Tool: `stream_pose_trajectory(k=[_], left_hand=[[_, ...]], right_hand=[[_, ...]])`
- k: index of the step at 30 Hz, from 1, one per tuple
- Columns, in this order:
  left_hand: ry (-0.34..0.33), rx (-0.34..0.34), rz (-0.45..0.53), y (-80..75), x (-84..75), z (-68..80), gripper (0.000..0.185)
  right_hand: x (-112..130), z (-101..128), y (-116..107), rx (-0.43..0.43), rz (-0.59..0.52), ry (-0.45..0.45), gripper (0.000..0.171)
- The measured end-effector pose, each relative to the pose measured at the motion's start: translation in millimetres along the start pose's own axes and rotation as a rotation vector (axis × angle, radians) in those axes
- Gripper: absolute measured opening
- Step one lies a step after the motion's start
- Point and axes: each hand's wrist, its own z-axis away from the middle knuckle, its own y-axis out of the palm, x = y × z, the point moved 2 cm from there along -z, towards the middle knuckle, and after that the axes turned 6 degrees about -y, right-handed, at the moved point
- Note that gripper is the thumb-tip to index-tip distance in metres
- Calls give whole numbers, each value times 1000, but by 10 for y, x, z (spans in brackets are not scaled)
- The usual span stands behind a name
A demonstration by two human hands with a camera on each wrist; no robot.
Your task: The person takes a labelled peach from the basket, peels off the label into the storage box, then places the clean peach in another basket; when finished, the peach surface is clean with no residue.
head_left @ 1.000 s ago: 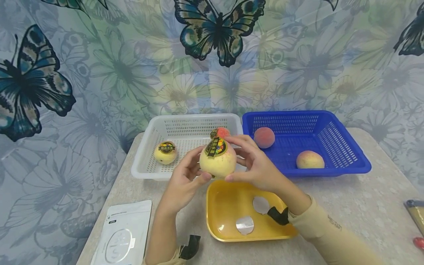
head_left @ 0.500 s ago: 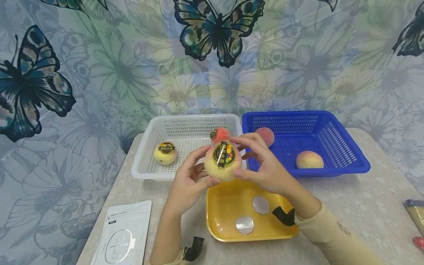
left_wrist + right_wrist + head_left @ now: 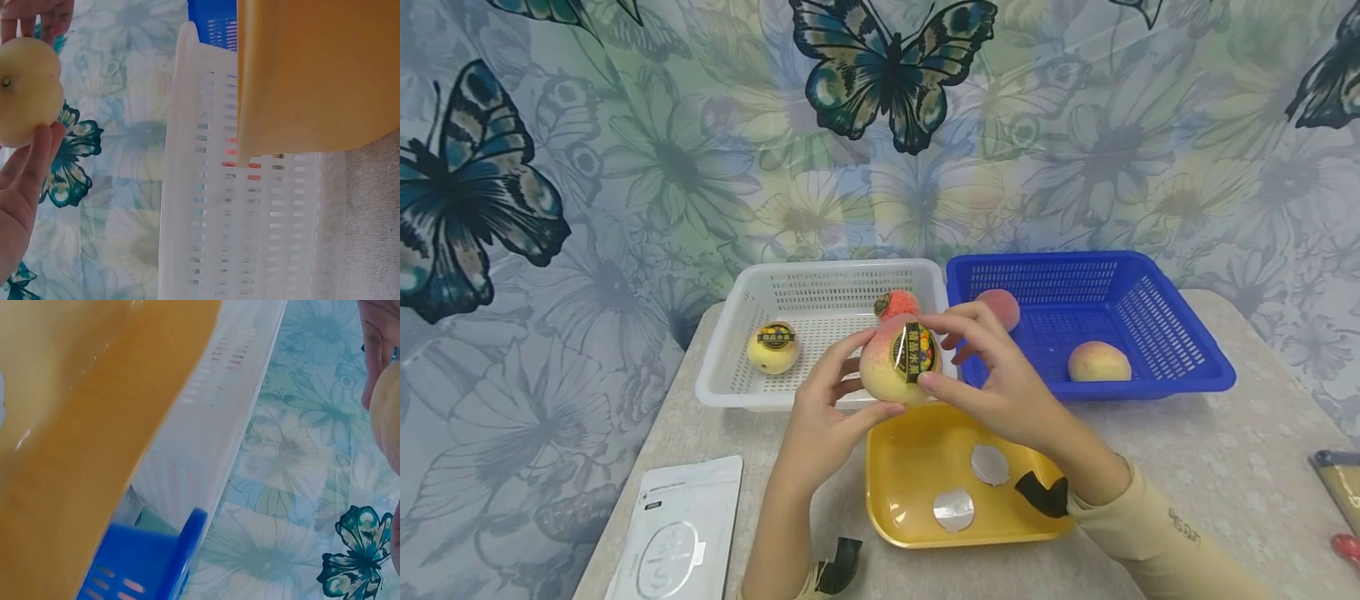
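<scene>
Both hands hold one yellow-pink peach (image 3: 887, 367) in the air above the yellow tray (image 3: 910, 517), in front of the white basket (image 3: 730, 367). My left hand (image 3: 827, 400) cups it from the left, thumb underneath. My right hand (image 3: 992, 367) grips it from the right, fingertips at the round dark-and-gold sticker (image 3: 914, 352) on its side. The left wrist view shows the peach (image 3: 28, 90) against my left palm (image 3: 19, 194). In the right wrist view only the peach's edge (image 3: 386, 419) shows.
The white basket holds a stickered yellow peach (image 3: 772, 347) and a red one (image 3: 898, 302). The blue basket (image 3: 1195, 350) has two bare peaches (image 3: 1098, 362). Two round backing papers (image 3: 953, 509) lie in the yellow tray. A white pouch (image 3: 677, 533) lies front left; objects at the right table edge (image 3: 1341, 492).
The peach has been turned in my hands, so the sticker went from its top to its right side. My right fingers have moved onto the sticker.
</scene>
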Motion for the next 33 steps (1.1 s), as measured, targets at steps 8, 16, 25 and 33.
stream_pose_trajectory(k=[8,16,25,33], left_hand=[[8,-12,-42,-3,-4,-1,81],[22,-19,-97,-17,-1,0,82],[-3,-17,-121,-19,19,-1,81],[-37,-18,-128,-20,42,-13,80]], right_hand=[[2,-10,44,-43,-34,47,49],[15,-24,63,-68,-93,93,45],[21,-19,52,-99,-137,52,35],[85,6,12,-42,-162,79,26]])
